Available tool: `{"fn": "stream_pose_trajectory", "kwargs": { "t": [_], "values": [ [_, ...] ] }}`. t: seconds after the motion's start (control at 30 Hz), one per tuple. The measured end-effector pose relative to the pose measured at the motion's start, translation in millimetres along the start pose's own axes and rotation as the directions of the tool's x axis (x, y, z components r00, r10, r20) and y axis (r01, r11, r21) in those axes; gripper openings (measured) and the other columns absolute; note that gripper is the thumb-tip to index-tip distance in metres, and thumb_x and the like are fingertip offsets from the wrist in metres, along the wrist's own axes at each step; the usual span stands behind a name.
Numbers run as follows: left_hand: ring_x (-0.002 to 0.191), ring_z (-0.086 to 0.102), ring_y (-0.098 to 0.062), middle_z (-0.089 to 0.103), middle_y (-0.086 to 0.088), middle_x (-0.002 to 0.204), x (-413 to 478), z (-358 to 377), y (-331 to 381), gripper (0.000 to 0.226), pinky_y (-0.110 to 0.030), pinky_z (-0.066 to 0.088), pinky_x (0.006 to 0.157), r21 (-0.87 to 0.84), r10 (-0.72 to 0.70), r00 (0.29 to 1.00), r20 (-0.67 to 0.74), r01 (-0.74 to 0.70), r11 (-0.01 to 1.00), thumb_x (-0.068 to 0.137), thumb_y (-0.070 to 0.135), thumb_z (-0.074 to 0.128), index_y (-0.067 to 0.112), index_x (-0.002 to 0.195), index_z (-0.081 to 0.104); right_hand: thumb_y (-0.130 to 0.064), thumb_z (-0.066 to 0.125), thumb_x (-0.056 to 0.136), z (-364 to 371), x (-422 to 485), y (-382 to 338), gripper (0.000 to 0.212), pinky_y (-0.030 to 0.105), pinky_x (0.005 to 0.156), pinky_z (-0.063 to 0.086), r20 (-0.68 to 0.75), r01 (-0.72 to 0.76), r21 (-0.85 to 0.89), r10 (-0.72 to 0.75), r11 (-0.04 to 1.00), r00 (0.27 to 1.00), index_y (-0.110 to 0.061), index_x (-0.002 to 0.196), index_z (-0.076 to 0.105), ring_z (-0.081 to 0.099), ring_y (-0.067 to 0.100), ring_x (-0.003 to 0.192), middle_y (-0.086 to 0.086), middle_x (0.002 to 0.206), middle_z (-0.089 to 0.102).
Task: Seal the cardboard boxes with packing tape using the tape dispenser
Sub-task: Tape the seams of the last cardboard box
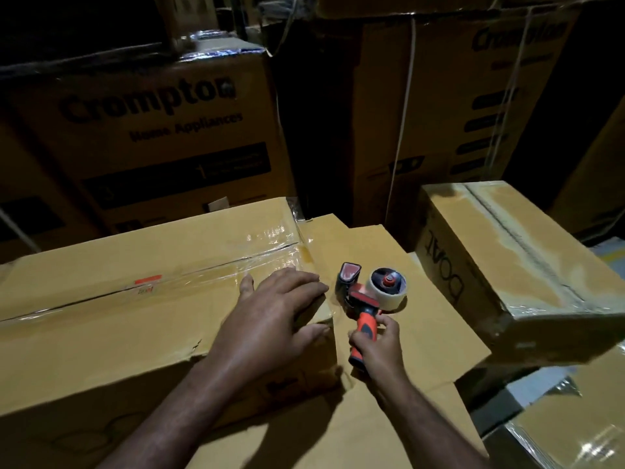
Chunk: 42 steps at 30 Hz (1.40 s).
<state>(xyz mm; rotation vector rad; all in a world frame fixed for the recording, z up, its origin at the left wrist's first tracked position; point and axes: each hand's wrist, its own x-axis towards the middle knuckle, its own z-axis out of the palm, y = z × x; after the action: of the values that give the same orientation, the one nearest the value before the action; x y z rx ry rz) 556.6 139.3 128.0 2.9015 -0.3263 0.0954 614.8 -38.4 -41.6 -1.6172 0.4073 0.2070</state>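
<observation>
Printed in black on the back left box (101, 147): "Crompton", "Home Appliances" beneath, and a pale "1" in its dark panel (176, 177). Blurred "Crompton" again on the back right box (449, 96). Handwritten upside down on the taped right box (449, 269): perhaps "BOAT", uncertain. On the front box (101, 333), an orange label (148, 281), its print unreadable.

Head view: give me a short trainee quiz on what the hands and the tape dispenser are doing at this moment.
1. True or false: the left hand rests on top of the big box.
2. Which one holds the tape dispenser? A. left hand B. right hand C. neither
3. Fill in: the dispenser's handle is mostly ___.
Key: 1 true; 2 B; 3 orange.
</observation>
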Motion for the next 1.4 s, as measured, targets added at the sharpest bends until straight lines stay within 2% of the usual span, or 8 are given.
{"fn": "stream_pose_trajectory", "kwargs": {
  "t": [0.27,0.43,0.53,0.7,0.93,1.1,1.23,1.4],
  "values": [
    [0.147,0.017,0.001,0.034,0.028,0.153,3.2,0.5,2.0,0.066,-0.055,0.001,0.124,-0.045,-0.047,0.999,-0.018,0.046,0.998,0.087,0.06,0.064,0.045,0.147,0.04,-0.023,0.07,0.08,-2.5,10.6,-1.0,0.058,0.035,0.05,0.059,0.039,0.062,-0.374,-0.051,0.925,0.998,-0.028,0.128,0.036,0.068,0.021,0.07,0.003,0.094,0.06],
    [0.148,0.016,0.0,0.032,0.027,0.154,9.4,2.3,7.4,0.07,-0.051,-0.001,0.125,-0.04,-0.074,0.997,-0.015,0.073,0.997,0.087,0.061,0.064,0.046,0.149,0.035,-0.059,0.058,0.084,-20.5,2.7,-29.4,0.049,0.033,0.071,0.054,0.083,0.199,-0.857,-0.254,0.475,0.964,-0.025,0.12,0.055,0.061,0.016,0.09,-0.004,0.098,0.06],
    [0.146,0.02,0.0,0.029,0.027,0.155,13.2,4.0,10.2,0.074,-0.05,-0.001,0.125,-0.048,-0.084,0.996,-0.013,0.083,0.995,0.085,0.061,0.066,0.046,0.149,0.031,-0.04,0.053,0.095,-30.5,-31.0,-72.7,0.028,0.034,0.069,0.059,-0.016,0.565,-0.442,-0.636,0.697,0.772,-0.023,0.111,0.067,0.064,0.006,0.085,-0.008,0.093,0.067],
    [0.144,0.02,0.0,0.022,0.024,0.157,17.3,8.2,8.5,0.074,-0.052,0.008,0.124,-0.045,-0.077,0.997,-0.009,0.076,0.996,0.085,0.065,0.059,0.042,0.149,0.031,-0.021,0.049,0.096,-3.7,-103.8,-105.8,0.035,0.019,0.096,0.048,-0.054,0.907,-0.208,-0.93,0.367,0.364,-0.004,0.123,0.064,0.058,0.008,0.119,0.004,0.123,0.065],
    [0.148,0.018,-0.001,0.02,0.023,0.161,18.0,6.9,-2.1,0.069,-0.054,0.008,0.124,-0.066,-0.035,0.998,0.042,0.038,0.997,0.093,0.051,0.061,0.042,0.153,0.028,-0.065,0.01,0.096,28.4,-106.3,-73.0,0.061,0.012,0.111,0.014,0.29,0.764,-0.349,-0.712,0.544,0.639,-0.043,0.151,-0.003,-0.009,-0.009,0.145,-0.029,0.159,-0.012],
    [0.15,0.005,0.003,0.008,0.03,0.158,19.0,-23.0,-10.2,0.086,-0.039,-0.001,0.125,-0.137,0.041,0.937,0.347,0.008,0.991,0.092,0.038,0.069,0.04,0.158,0.014,-0.054,0.024,0.097,31.3,-99.4,-75.6,0.06,-0.008,0.09,0.018,0.215,0.646,-0.334,-0.612,0.686,0.761,-0.044,0.153,0.005,-0.001,-0.02,0.136,-0.028,0.159,0.003],
    [0.12,0.056,-0.006,0.057,0.018,0.137,48.4,-48.3,-10.4,0.058,-0.032,0.046,0.107,-0.353,-0.163,0.966,0.201,0.226,0.908,0.095,0.032,0.066,0.037,0.148,0.043,-0.057,0.016,0.098,31.0,-96.5,-73.8,0.059,0.0,0.094,0.026,0.221,0.648,-0.421,-0.62,0.635,0.752,-0.036,0.153,0.024,0.014,-0.018,0.131,-0.022,0.159,0.019],
    [0.152,0.01,-0.03,0.019,-0.004,0.165,94.6,-17.1,2.5,0.093,-0.063,0.016,0.118,0.159,-0.326,0.939,0.105,0.308,0.938,0.082,0.066,0.065,0.03,0.157,0.022,-0.064,0.012,0.089,25.4,-94.8,-76.5,0.068,0.026,0.104,0.04,0.179,0.627,-0.52,-0.644,0.58,0.744,-0.035,0.147,0.034,0.037,0.002,0.133,-0.018,0.148,0.04]
  ]
}}
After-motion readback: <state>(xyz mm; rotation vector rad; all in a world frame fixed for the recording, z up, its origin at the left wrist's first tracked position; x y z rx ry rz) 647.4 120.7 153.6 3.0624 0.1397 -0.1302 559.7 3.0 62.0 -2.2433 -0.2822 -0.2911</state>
